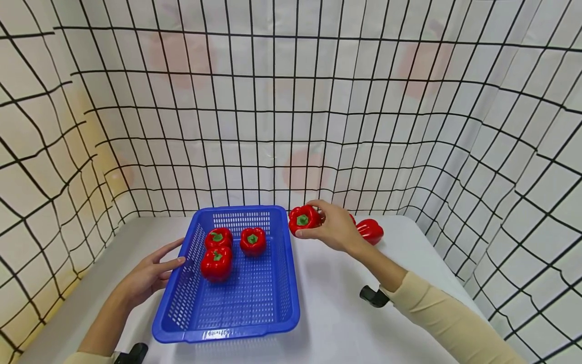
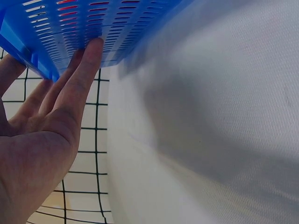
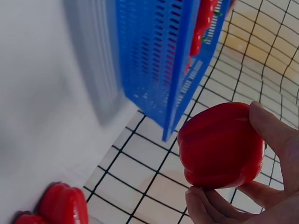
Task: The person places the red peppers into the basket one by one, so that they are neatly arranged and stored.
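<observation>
My right hand (image 1: 335, 226) grips a red bell pepper (image 1: 303, 220) just past the basket's right rim, above the table. The thumb and fingers press on opposite sides of this pepper (image 3: 222, 144) in the right wrist view. A blue plastic basket (image 1: 293, 303) with slotted walls holds three red bell peppers, two touching on the left and one apart (image 1: 253, 241). My left hand (image 1: 147, 275) is at the basket's left side. In the left wrist view its fairly straight fingers (image 2: 77, 91) touch the outer wall, with the thumb by the rim.
More red bell peppers (image 1: 370, 231) lie on the white table (image 1: 332, 303) at the right, partly behind my right hand. Black wire grid panels (image 1: 273, 126) backed by white sheeting stand at the back and both sides.
</observation>
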Demonstrator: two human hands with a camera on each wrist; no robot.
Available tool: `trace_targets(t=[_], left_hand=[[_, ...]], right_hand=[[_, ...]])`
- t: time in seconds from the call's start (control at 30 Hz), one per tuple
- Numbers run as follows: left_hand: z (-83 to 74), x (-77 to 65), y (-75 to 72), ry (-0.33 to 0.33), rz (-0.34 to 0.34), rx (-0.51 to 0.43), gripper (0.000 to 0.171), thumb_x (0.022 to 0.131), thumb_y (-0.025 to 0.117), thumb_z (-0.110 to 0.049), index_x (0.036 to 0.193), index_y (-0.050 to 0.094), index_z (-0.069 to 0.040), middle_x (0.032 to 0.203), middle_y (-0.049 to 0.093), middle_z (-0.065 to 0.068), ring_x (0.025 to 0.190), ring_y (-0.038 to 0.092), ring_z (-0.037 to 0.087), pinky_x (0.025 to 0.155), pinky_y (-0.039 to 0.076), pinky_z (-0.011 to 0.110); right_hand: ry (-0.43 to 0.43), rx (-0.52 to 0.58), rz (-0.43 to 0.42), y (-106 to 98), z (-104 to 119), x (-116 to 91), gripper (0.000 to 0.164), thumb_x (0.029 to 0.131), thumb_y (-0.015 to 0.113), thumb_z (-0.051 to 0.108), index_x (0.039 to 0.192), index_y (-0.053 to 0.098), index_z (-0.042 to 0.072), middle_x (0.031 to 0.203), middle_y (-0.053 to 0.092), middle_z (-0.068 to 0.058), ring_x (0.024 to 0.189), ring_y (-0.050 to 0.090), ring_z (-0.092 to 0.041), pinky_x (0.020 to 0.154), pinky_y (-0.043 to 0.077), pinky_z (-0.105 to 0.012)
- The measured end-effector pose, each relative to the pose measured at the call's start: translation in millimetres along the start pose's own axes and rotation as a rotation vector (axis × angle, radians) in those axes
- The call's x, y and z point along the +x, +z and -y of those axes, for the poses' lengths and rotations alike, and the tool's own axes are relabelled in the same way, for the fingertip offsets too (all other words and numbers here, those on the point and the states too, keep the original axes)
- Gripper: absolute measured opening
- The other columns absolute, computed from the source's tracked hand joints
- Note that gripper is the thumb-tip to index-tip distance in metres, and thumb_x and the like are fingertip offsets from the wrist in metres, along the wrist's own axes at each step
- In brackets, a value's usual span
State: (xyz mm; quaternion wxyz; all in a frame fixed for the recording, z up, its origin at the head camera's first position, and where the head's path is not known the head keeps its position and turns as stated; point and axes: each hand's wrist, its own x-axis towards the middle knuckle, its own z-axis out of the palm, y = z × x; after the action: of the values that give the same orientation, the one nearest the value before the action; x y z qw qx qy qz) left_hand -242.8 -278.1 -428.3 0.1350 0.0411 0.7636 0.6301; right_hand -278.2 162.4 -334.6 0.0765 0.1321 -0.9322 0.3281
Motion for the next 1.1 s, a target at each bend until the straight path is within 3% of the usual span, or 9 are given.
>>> trace_targets(t=[0.33,0.57,1.1], left_hand=[[1.0,-1.0,0.4,0.004,-0.012,0.004,0.081,0.102,0.06,-0.033,0.165,0.01,-0.018,0.139,0.062,0.023,0.104,0.074,0.035,0.087,0.061,0.043],[0.9,-1.2,1.3,0.015,-0.003,-0.004,0.08,0.103,0.059,-0.032,0.165,0.01,-0.018,0.138,0.062,0.024,0.104,0.074,0.036,0.087,0.061,0.043],[2.5,-0.2,1.4,0.014,-0.01,0.001,0.08,0.103,0.059,-0.033,0.165,0.011,-0.019,0.139,0.06,0.025,0.104,0.074,0.036,0.086,0.061,0.044]], right_hand=[[-0.022,0.035,0.007,4.5,20.2,1.5,0.08,0.074,0.088,0.045,0.144,0.056,0.02,0.12,0.071,-0.008,0.103,0.068,-0.026,0.071,0.063,-0.033],[-0.032,0.075,0.022,14.0,30.6,-0.5,0.078,0.074,0.088,0.044,0.142,0.057,0.022,0.112,0.071,-0.006,0.097,0.066,-0.022,0.065,0.06,-0.029],[-0.015,0.123,0.092,41.9,40.4,-3.9,0.078,0.073,0.089,0.046,0.14,0.059,0.019,0.115,0.073,-0.009,0.1,0.069,-0.024,0.069,0.063,-0.033]])
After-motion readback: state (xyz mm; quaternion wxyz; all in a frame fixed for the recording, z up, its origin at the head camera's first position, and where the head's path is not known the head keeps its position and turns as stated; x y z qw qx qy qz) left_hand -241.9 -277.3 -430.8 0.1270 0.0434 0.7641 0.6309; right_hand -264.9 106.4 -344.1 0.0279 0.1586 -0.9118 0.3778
